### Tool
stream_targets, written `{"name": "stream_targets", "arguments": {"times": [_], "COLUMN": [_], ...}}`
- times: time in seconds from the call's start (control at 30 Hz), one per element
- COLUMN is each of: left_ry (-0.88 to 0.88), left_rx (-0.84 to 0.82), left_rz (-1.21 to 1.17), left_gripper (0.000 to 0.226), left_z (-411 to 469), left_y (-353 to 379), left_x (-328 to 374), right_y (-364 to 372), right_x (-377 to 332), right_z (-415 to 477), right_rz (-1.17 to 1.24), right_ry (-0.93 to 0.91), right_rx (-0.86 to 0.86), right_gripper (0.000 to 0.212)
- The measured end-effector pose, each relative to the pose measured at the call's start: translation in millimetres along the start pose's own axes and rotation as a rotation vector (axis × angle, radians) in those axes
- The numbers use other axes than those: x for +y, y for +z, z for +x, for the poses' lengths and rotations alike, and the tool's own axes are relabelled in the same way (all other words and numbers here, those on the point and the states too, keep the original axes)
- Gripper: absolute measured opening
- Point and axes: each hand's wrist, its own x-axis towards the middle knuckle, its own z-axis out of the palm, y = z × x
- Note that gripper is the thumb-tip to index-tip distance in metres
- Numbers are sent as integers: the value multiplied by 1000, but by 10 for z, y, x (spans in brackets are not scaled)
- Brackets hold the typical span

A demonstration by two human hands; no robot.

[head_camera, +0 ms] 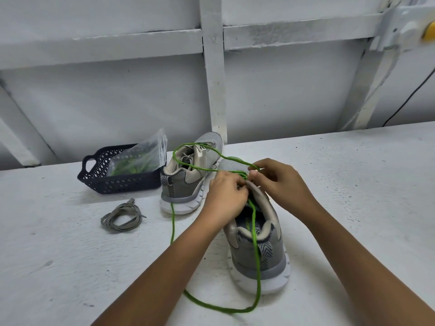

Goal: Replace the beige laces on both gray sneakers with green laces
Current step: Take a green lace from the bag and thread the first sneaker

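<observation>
Two gray sneakers stand on the white table. The near sneaker (256, 243) has its heel toward me, and a green lace (255, 234) runs from its eyelets over the heel and loops on the table. My left hand (223, 196) and my right hand (280, 182) both pinch this lace at the shoe's tongue. One strand arcs over the far sneaker (188, 175), which still carries a beige lace. A removed beige lace (122, 218) lies coiled at the left.
A dark plastic basket (117, 182) at the back left holds a clear bag with green laces (138, 161). A white framed wall rises right behind the table. A black cable (407, 97) hangs at the far right.
</observation>
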Motion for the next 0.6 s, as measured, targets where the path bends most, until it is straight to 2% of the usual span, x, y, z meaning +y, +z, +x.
{"name": "stream_targets", "arguments": {"times": [0.1, 0.2, 0.33, 0.43, 0.5, 0.6], "left_ry": [6, -13, 19, 12, -40, -71], "left_rx": [46, 131, 268, 361, 392, 317], "left_rz": [28, -2, -162, -313, -573, -1116], "left_gripper": [27, 12, 6, 15, 22, 23], "left_z": [-50, -123, -177, -185, -171, -166], "left_y": [2, -7, -24, -39, -100, -321], "left_x": [54, 88, 125, 134, 136, 156], "right_y": [37, 70, 48, 34, 45, 59], "right_x": [-3, -2, 13, 23, 21, 21], "right_z": [-13, -14, 13, 33, 45, 63], "right_rz": [218, 356, 707, 803, 781, 750], "right_ry": [139, 263, 470, 545, 567, 576], "right_rx": [-95, -114, -70, -44, -42, -47], "right_gripper": [17, 20, 23, 19, 19, 20]}}
